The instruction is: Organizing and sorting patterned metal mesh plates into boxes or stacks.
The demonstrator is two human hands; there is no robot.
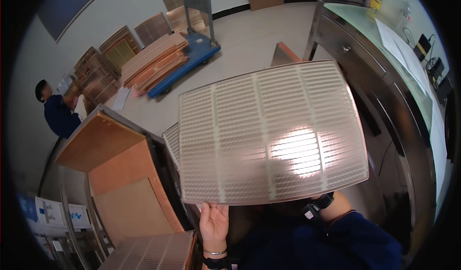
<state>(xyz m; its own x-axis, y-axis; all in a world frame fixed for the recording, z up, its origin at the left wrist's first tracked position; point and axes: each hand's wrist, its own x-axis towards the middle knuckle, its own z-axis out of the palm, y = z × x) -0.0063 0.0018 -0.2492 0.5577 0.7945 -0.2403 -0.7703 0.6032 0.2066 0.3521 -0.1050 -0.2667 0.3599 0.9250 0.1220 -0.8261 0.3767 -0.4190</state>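
A large, thin circuit board panel (240,140) with a copper sheen and rows of fine pattern is held up in front of me. A bright glare sits on its lower right part. My left hand (214,227), palm showing, grips the panel's lower left edge, with the fingertips partly hidden at that edge. My right hand is hidden behind the panel; only the wrist with a black strap (319,205) and the forearm show below the lower right edge. Another panel (171,140) peeks out behind the left edge.
On the left stands a copper-lined box (117,169), with stacked panels (151,253) below it. A glass-topped metal desk (355,44) lies right. Further off are a blue trolley (187,63), piled panels (151,61), panels leaning on the wall, and a person (60,111) far left.
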